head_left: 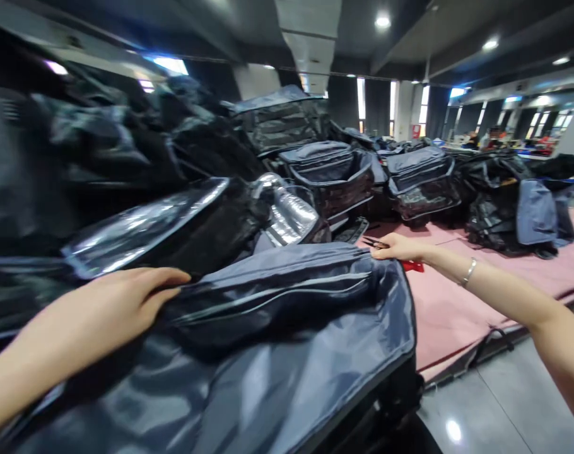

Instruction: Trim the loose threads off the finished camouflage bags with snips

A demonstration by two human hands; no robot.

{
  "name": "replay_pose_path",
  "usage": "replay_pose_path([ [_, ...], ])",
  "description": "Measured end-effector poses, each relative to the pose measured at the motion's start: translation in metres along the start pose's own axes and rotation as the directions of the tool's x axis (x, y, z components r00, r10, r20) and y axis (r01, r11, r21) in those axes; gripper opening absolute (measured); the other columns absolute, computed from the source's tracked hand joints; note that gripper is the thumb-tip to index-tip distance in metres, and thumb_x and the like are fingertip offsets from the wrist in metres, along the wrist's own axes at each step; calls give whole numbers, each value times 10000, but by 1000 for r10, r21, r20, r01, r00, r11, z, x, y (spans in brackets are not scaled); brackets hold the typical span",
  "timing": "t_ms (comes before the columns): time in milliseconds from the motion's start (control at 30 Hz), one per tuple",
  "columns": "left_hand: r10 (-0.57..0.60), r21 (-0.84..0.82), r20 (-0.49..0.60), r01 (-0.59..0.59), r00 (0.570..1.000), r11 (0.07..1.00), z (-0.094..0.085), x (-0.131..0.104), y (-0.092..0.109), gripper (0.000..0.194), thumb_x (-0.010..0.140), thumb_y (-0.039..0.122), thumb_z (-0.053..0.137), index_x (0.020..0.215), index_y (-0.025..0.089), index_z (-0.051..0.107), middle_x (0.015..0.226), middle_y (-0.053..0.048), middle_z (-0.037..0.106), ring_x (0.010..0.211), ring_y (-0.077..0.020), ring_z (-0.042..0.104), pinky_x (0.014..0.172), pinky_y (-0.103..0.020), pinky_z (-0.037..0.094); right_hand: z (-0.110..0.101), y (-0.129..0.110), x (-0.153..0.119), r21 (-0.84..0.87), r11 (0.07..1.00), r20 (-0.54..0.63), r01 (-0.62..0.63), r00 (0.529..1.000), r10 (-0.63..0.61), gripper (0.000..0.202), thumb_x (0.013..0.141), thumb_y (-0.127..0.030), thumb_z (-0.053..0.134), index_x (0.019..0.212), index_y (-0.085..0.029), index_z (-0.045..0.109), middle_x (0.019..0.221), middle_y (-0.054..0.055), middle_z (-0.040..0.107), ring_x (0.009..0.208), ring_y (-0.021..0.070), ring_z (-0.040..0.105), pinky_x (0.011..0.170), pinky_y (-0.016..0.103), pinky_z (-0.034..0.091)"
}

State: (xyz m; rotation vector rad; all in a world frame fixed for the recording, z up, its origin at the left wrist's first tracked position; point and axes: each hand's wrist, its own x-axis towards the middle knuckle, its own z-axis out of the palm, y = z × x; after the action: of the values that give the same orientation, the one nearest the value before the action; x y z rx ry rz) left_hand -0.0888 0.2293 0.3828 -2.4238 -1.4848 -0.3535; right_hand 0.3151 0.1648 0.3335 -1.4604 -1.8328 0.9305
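A large open bag [287, 372] with a grey-blue lining and black outside fills the lower middle. At its upper left edge my left hand [121, 302] pinches the fabric between thumb and fingers. The far right corner of the same edge is where my right hand [393, 248] is closed, beside an inner zipped pocket [287, 296]. Thin dark blades of scissors [373, 242] stick out from the right hand, and red handles show under the wrist, which wears a silver bracelet [470, 270].
Black bags [329, 167] are heaped behind and to the left, one with a shiny silver lining [149, 230]. Pink sheets [448, 302] cover a low surface at right, with more bags [535, 211] on it. Grey floor [504, 391] lies lower right.
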Motion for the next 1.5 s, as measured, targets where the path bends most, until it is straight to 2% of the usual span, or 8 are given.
replay_pose_path([
  [200,457,-316,-28,-442,889,840,18,24,143,484,825,470,378,1170,177,550,1171,-80,612,1066,-213,546,946,-331,408,10,16,-10,209,977,16,-41,999,39,336,659,-444,675,677,-125,568,575,-53,490,529,69,428,523,195,328],
  [367,539,-254,20,-517,842,817,40,48,216,428,849,493,376,1031,206,636,1092,-77,619,992,-218,573,832,-319,454,13,21,-21,276,961,-18,-20,999,26,361,655,-461,697,724,-123,591,602,-50,512,543,69,437,518,188,343],
  [533,477,-245,123,-439,870,864,42,67,221,438,851,503,343,934,228,673,964,-58,679,886,-220,620,720,-294,442,8,21,-22,188,982,-31,22,999,-16,370,771,-488,601,803,-120,609,679,-13,556,605,90,485,551,194,379],
  [767,443,-343,194,-363,875,867,40,76,217,433,813,544,364,862,257,683,893,-25,705,829,-212,631,655,-274,405,-15,-2,-28,-489,872,-313,25,928,-203,251,914,-359,452,942,-162,605,812,20,619,715,125,558,647,228,390],
  [900,444,-393,220,-337,869,856,40,81,217,422,787,559,390,840,272,694,826,-15,704,783,-212,628,629,-274,392,-29,-22,-42,-828,487,13,279,877,-481,198,881,-273,550,1044,-181,614,926,58,627,850,146,542,718,246,371],
  [1100,425,-398,239,-312,873,863,40,84,217,395,773,540,406,816,281,701,783,-11,699,756,-210,628,611,-267,390,-18,-46,-43,-903,-24,390,430,793,-467,291,970,-171,350,868,-158,622,752,48,566,758,151,456,584,284,256],
  [1267,420,-407,223,-308,880,860,42,83,215,344,769,505,435,831,311,713,835,-6,710,783,-213,633,677,-275,419,-9,-52,-35,-886,-126,454,447,777,-436,334,975,-144,323,796,-142,606,719,50,532,767,162,433,569,295,213],
  [1500,417,-389,251,-303,874,870,39,83,216,346,765,501,432,876,325,710,858,2,712,807,-209,633,687,-267,421,-14,-57,-33,-876,-107,476,471,803,-359,262,957,-176,394,831,-145,622,745,50,556,787,172,446,552,288,213],
])
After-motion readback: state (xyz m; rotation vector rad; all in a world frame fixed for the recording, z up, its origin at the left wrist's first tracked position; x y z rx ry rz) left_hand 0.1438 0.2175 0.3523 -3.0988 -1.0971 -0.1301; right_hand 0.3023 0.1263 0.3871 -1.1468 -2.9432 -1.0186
